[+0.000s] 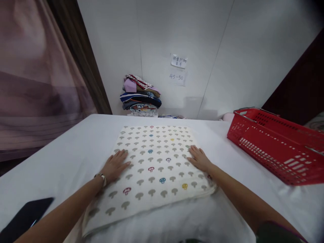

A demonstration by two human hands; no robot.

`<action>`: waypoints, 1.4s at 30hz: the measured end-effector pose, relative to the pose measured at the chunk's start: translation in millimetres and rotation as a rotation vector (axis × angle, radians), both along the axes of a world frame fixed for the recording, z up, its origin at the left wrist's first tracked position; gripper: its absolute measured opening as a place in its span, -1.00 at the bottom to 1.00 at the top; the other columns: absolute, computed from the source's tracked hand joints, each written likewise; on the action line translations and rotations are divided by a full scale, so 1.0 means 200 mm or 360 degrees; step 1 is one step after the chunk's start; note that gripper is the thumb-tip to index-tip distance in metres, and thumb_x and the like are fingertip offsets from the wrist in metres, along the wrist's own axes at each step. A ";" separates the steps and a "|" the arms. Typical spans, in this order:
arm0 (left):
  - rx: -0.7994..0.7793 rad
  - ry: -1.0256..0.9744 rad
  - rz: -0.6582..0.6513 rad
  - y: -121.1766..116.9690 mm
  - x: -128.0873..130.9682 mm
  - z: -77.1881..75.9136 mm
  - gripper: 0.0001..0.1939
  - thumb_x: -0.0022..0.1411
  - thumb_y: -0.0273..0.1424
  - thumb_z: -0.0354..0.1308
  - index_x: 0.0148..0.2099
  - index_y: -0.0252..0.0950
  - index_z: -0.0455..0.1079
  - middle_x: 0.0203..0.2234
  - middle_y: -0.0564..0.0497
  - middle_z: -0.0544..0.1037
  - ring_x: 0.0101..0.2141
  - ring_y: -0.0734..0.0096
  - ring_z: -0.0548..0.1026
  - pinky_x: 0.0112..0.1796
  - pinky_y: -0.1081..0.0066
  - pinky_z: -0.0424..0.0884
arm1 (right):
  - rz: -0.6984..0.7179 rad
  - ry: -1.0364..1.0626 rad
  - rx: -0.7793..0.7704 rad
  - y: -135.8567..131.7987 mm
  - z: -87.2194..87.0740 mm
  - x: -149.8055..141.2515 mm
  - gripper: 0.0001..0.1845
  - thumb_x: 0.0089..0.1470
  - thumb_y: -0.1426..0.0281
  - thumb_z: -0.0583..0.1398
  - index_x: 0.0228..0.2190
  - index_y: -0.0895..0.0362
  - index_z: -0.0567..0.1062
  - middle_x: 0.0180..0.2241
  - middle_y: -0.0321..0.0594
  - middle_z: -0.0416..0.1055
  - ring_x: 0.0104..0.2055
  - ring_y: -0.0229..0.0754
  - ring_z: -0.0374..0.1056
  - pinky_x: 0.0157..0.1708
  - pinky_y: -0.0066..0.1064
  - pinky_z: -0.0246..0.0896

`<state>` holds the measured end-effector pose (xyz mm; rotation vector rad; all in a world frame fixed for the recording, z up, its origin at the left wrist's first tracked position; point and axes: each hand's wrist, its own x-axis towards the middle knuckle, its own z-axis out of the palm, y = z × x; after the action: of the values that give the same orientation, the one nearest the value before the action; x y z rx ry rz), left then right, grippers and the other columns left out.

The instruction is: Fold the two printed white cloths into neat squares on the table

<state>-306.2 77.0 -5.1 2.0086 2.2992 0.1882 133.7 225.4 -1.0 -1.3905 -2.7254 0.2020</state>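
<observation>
A cream cloth [157, 158] printed with grey, red, blue and yellow mushrooms lies spread in front of me. Its near right corner shows stacked layers, so it looks folded. My left hand [116, 165] rests flat on the cloth's left side, fingers stretched out, a silver bracelet or watch at the wrist. On the right side, my right hand [199, 158] lies flat as well, with fingers reaching onto the cloth near its edge. Neither hand grasps anything.
The cloth lies on a white-covered table [83, 141]. A red plastic basket [273, 145] stands at right. Folded clothes [141, 96] are piled by the back wall, below paper notes [178, 67]. A dark flat object [27, 216] lies at lower left; a pinkish curtain [37, 84] hangs left.
</observation>
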 end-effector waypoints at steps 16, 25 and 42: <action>0.0383 -0.0063 -0.0354 -0.68 0.18 0.01 -0.47 0.23 -0.08 -0.13 0.18 -0.15 0.22 0.20 0.01 0.17 0.21 0.19 0.08 0.15 0.17 0.12 | -0.0671 0.1469 -0.0054 -0.40 0.07 0.45 -0.52 0.07 0.09 0.03 -0.18 0.16 0.50 -0.08 -0.09 0.44 0.04 -0.05 0.29 0.08 -0.16 0.11; 0.0466 -0.0006 -0.0330 -0.89 0.31 0.01 -0.56 0.19 -0.13 -0.10 0.05 -0.10 0.34 0.07 0.02 0.37 0.12 0.20 0.25 0.12 0.16 0.19 | -0.0190 0.1157 0.0192 -0.67 -0.05 0.57 -0.65 0.00 0.35 0.07 -0.16 0.07 0.48 -0.07 -0.13 0.42 0.07 -0.07 0.23 0.08 -0.10 0.11; 0.0442 -0.0023 -0.0822 -0.66 0.70 0.08 -0.68 0.25 -0.37 -0.03 0.02 -0.26 0.35 -0.04 -0.13 0.43 -0.04 0.24 0.35 -0.02 0.17 0.26 | 0.0584 0.0295 0.0399 -0.67 -0.01 0.25 -0.62 0.11 0.46 0.01 -0.05 0.07 0.41 -0.10 -0.08 0.38 -0.06 -0.05 0.23 -0.07 -0.14 0.11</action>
<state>-165.8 -54.4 10.2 2.6391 1.7390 0.4986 184.6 91.8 -3.8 -0.7649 -2.7093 0.0062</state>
